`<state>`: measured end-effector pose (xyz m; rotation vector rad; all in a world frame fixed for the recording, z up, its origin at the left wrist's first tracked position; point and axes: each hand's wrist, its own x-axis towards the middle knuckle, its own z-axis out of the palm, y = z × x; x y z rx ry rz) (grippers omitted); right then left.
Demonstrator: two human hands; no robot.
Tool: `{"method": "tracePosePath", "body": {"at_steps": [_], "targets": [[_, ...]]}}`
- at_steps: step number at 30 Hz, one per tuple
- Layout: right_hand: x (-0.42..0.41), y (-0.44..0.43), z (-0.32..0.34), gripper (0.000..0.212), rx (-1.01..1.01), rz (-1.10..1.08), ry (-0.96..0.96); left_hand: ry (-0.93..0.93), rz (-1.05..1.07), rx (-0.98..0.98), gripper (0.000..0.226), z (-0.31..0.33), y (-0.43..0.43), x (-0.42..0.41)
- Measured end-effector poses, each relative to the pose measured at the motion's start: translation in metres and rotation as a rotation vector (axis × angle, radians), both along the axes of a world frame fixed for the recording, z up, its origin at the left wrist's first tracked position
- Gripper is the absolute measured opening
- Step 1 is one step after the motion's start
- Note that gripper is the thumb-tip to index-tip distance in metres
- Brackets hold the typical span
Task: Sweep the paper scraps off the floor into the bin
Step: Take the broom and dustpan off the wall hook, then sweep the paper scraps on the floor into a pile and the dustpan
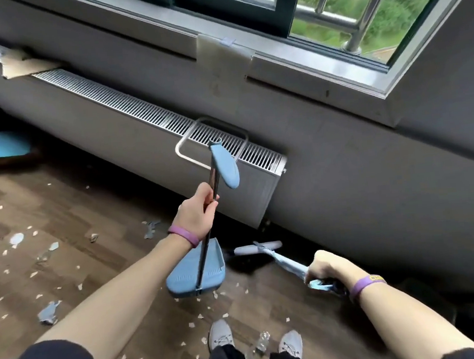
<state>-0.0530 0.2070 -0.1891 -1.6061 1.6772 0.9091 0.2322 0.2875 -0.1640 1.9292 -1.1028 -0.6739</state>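
The left hand [197, 212] is closed around the metal pole of the long-handled dustpan [195, 273], whose blue pan hangs just below that wrist, and the right hand [326, 267] grips the pale blue handle of the broom [281, 259]. A good start would likely be to set the pan's lip flat and carry the broom head to the paper scraps [15, 239], which lie mostly outside the left hand. The broom's long axis runs from the right hand toward the left, with its head pointing away at the radiator [139, 136].
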Motion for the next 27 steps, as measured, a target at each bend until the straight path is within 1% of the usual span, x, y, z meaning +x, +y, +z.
{"method": "tracePosePath", "body": {"at_steps": [3, 8, 11, 12, 13, 14, 15, 16, 17, 18, 19, 20, 22, 23, 24, 25, 26, 27], "targets": [[-0.015, 0.0, -0.002, 0.025, -0.002, -0.066, -0.002, 0.012, -0.026, 0.049, 0.03, -0.003, -0.006, -0.009], [-0.043, 0.008, -0.006, 0.024, -0.019, -0.184, -0.038, 0.123, -0.075, 0.219, 0.016, -0.023, -0.01, -0.022], [-0.062, 0.019, -0.006, 0.019, -0.03, -0.279, -0.053, 0.174, -0.184, 0.267, 0.023, -0.029, -0.016, -0.039], [-0.069, 0.022, -0.005, 0.017, -0.037, -0.312, -0.066, 0.206, -0.212, 0.312, 0.016, -0.036, -0.021, -0.046], [-0.077, 0.026, -0.002, 0.015, -0.035, -0.349, -0.077, 0.202, -0.243, 0.341, 0.01, -0.029, -0.027, -0.061], [-0.086, 0.028, 0.0, 0.015, -0.032, -0.377, -0.086, 0.2, -0.262, 0.367, 0.024, -0.025, -0.034, -0.074], [-0.096, 0.03, 0.002, 0.015, -0.034, -0.394, -0.094, 0.183, -0.321, 0.392, 0.042, -0.02, -0.041, -0.09], [-0.107, 0.032, 0.003, 0.015, -0.035, -0.402, -0.099, 0.132, -0.372, 0.487, 0.052, -0.013, -0.046, -0.106], [-0.118, 0.034, 0.005, 0.015, -0.034, -0.405, -0.104, 0.057, -0.437, 0.553, 0.051, -0.003, -0.049, -0.125], [-0.131, 0.037, 0.007, 0.015, -0.034, -0.41, -0.109, 0.006, -0.502, 0.587, 0.043, 0.001, -0.053, -0.14], [-0.144, 0.039, 0.008, 0.014, -0.035, -0.412, -0.106, -0.042, -0.572, 0.582, 0.039, -0.005, -0.059, -0.153], [-0.156, 0.042, 0.008, 0.013, -0.039, -0.41, -0.1, -0.118, -0.629, 0.646, 0.042, -0.002, -0.061, -0.165], [-0.181, 0.051, 0.009, 0.014, -0.05, -0.402, -0.097, -0.21, -0.669, 0.637, 0.049, -0.009, -0.064, -0.185], [-0.194, 0.055, 0.007, 0.017, -0.058, -0.408, -0.106, -0.215, -0.671, 0.569, 0.042, -0.009, -0.069, -0.199], [-0.207, 0.06, 0.005, 0.022, -0.061, -0.413, -0.115, -0.244, -0.675, 0.557, 0.031, -0.009, -0.074, -0.21], [-0.219, 0.067, 0.003, 0.025, -0.056, -0.426, -0.12, -0.297, -0.729, 0.563, 0.024, -0.014, -0.078, -0.219], [-0.23, 0.075, 0.002, 0.024, -0.048, -0.453, -0.127, -0.348, -0.787, 0.574, 0.022, -0.024, -0.084, -0.227], [-0.239, 0.083, 0.002, 0.02, -0.037, -0.491, -0.13, -0.416, -0.862, 0.542, 0.025, -0.021, -0.087, -0.239]]}}
